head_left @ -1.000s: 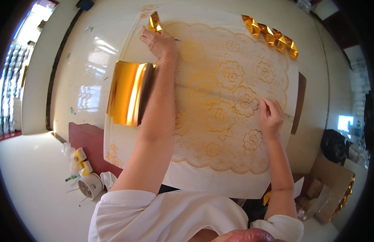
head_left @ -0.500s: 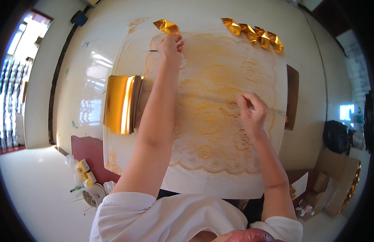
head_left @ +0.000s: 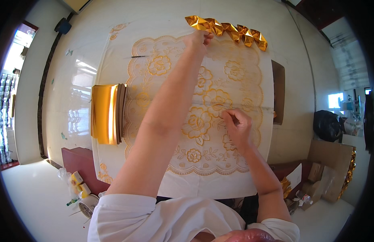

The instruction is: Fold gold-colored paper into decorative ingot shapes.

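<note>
My left hand (head_left: 198, 39) reaches to the far edge of the cloth, its fingers closed at the lower side of a folded gold foil paper piece (head_left: 197, 23). That piece is the left end of a slanting row of several folded gold foil pieces (head_left: 244, 35), touching or nearly touching its neighbour. My right hand (head_left: 237, 126) hovers over the right middle of the table, fingers curled and thumb pressed in, with nothing visible in it. A stack of gold foil sheets (head_left: 104, 114) lies at the table's left, beside my left forearm.
A white tablecloth (head_left: 154, 94) with gold flower embroidery covers the table. On it lies a thin dark stick (head_left: 139, 56). A brown cardboard box (head_left: 278, 92) stands past the right edge. At the lower right is a large carton (head_left: 330, 169); a black bag (head_left: 327, 126) sits behind it.
My left hand has carried the folded foil piece rightward to the left end of the row. My right hand stays curled over the cloth. The whole view has shifted slightly.
</note>
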